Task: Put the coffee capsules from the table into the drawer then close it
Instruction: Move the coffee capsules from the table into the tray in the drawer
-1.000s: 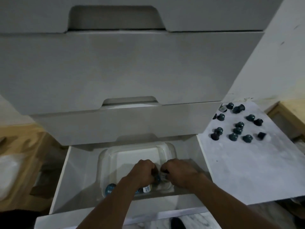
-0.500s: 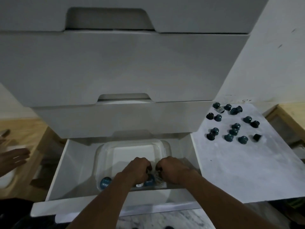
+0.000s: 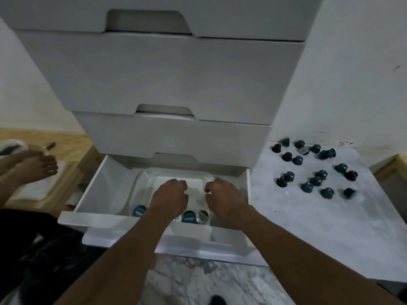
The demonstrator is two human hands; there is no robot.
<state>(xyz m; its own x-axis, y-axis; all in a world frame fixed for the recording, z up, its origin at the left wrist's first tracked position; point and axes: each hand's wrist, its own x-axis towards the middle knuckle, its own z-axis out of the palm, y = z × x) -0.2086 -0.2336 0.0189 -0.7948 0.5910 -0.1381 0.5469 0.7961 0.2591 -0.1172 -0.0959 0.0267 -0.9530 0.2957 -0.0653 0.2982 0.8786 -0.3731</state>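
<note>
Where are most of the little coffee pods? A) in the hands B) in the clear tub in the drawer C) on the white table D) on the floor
C: many pods lie scattered on the table, only a few in the tub in the open drawer.

Left hand (image 3: 170, 195), right hand (image 3: 222, 200): fingers curl down and away, tips hidden; whether either holds anything, cannot tell. Capsules (image 3: 189, 216) in the clear tub (image 3: 176, 171): partly behind the left wrist and the drawer front (image 3: 123, 222); lid print too blurred to read. Left edge cuts off a bare limb (image 3: 33, 168), hand or foot unclear. Top drawer (image 3: 66, 14) cropped.
</note>
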